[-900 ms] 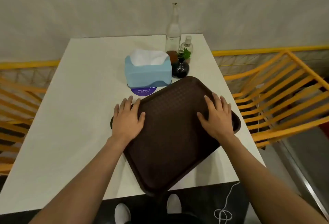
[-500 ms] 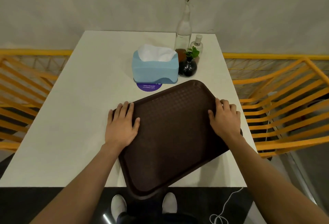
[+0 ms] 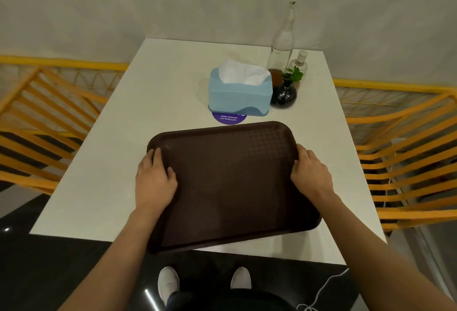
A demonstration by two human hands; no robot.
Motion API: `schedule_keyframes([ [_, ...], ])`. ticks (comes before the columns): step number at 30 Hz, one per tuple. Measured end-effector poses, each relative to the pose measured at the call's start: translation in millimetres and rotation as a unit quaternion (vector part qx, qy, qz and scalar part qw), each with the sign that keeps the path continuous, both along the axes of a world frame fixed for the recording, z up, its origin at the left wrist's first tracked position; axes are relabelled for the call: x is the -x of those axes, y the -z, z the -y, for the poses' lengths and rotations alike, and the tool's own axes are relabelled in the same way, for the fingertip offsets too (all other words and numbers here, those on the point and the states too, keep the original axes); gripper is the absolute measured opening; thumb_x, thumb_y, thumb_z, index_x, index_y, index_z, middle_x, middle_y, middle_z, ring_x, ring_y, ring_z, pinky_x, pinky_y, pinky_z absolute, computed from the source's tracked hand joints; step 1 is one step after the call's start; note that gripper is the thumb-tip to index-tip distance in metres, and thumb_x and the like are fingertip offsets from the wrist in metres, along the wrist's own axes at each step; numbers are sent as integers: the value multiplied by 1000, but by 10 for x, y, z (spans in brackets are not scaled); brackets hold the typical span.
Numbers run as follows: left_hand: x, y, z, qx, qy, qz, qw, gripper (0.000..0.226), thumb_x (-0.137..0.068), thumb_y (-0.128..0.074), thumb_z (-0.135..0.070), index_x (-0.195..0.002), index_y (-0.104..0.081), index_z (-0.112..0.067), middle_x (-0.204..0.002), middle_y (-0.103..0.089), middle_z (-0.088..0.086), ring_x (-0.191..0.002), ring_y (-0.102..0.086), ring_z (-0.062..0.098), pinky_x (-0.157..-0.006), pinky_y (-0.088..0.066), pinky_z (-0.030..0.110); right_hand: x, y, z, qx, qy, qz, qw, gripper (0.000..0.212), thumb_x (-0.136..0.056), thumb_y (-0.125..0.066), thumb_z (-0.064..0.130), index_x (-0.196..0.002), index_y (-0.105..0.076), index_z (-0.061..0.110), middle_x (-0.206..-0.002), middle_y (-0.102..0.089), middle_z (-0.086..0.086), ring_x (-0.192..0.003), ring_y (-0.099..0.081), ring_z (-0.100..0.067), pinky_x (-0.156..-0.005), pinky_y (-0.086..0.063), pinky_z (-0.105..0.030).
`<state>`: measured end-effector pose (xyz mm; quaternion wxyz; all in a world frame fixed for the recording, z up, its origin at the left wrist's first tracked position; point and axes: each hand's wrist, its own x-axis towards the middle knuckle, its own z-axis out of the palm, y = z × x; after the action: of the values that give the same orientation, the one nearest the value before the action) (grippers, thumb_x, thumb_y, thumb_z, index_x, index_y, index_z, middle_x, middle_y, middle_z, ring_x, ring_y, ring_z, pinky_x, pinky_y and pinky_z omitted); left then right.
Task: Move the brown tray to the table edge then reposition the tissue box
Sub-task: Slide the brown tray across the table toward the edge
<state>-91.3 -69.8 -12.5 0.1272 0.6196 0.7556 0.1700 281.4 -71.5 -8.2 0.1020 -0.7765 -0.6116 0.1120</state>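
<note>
The brown tray [image 3: 230, 182] lies on the white table [image 3: 153, 103] at its near edge, with its near left corner hanging slightly over. My left hand [image 3: 154, 179] rests on the tray's left side with the fingers laid over the rim. My right hand [image 3: 310, 174] holds the right rim. Behind the tray stands the light blue tissue box [image 3: 239, 95], white tissue sticking out of its top, partly on a purple round sticker [image 3: 228, 118].
A tall clear glass bottle [image 3: 283, 41], a small clear bottle [image 3: 300, 62] and a dark round vase with a green sprig [image 3: 284, 93] stand just right of the tissue box. Orange slatted chairs [image 3: 405, 162] flank both sides. My white shoes [image 3: 168, 283] show below the table edge.
The tray has turned from a diagonal lie to nearly square with the table's near edge. Both hands slid outward from its surface to its left and right sides.
</note>
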Motion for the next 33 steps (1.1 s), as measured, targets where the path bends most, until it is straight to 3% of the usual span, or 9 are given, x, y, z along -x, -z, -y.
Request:
schedule_keyframes([
  [3,158,54,143,4,0,16,1000,65,-93,-47,1,-156,-31,2,-160,-33,23,-151,-27,38,-125,-23,46,206,-29,-29,5,13,33,999,29,-95,-48,26,-121,-49,14,-109,-65,-10,-89,-62,-33,-69,-48,-41],
  [5,296,32,82,-5,1,36,999,71,-89,-46,9,-157,-30,0,-162,-30,21,-152,-26,35,-125,-23,43,358,-86,-113,-6,16,107,994,30,-92,-54,30,-114,-54,10,-109,-62,-11,-98,-57,-33,-72,-46,-43],
  [9,606,14,-107,1,32,15,999,75,-88,-47,10,-159,-28,-4,-165,-27,16,-154,-23,30,-125,-23,40,766,-190,-396,-48,-68,124,989,51,-90,-61,30,-137,-53,10,-136,-53,-13,-122,-47,-36,-92,-45,-51],
  [13,877,42,-299,-4,70,-20,997,72,-91,-48,8,-159,-30,-7,-165,-28,14,-153,-25,29,-125,-25,39,1205,-181,-683,-30,-177,110,978,54,-98,-55,29,-150,-42,20,-153,-43,-8,-139,-38,-31,-107,-40,-50],
  [19,1282,-7,-684,33,153,5,988,77,-87,-52,10,-158,-36,-18,-167,-26,5,-156,-18,23,-125,-20,35,1541,-85,-926,40,-186,116,975,49,-105,-46,33,-152,-35,24,-149,-46,-7,-134,-44,-30,-106,-44,-49],
  [25,1464,-140,-511,-10,85,-6,996,60,-95,-54,-11,-154,-42,-12,-162,-33,15,-151,-25,34,-124,-22,47,1699,-33,-990,19,-157,119,980,40,-106,-46,38,-143,-48,23,-134,-57,-6,-120,-55,-27,-89,-55,-42],
  [29,1555,-101,-89,3,-19,-24,1000,63,-99,-52,-30,-158,-33,-14,-166,-24,15,-156,-10,35,-125,-8,47,1803,-13,-974,14,-130,121,984,41,-105,-46,38,-144,-48,22,-131,-60,-7,-119,-57,-28,-84,-56,-42],
  [33,1533,-11,141,25,-40,8,999,68,-102,-46,-41,-161,-24,-16,-170,-15,12,-158,-2,31,-125,-4,44,1967,-26,-927,19,-100,127,987,40,-106,-44,37,-142,-49,22,-129,-61,-8,-116,-58,-29,-82,-56,-44],
])
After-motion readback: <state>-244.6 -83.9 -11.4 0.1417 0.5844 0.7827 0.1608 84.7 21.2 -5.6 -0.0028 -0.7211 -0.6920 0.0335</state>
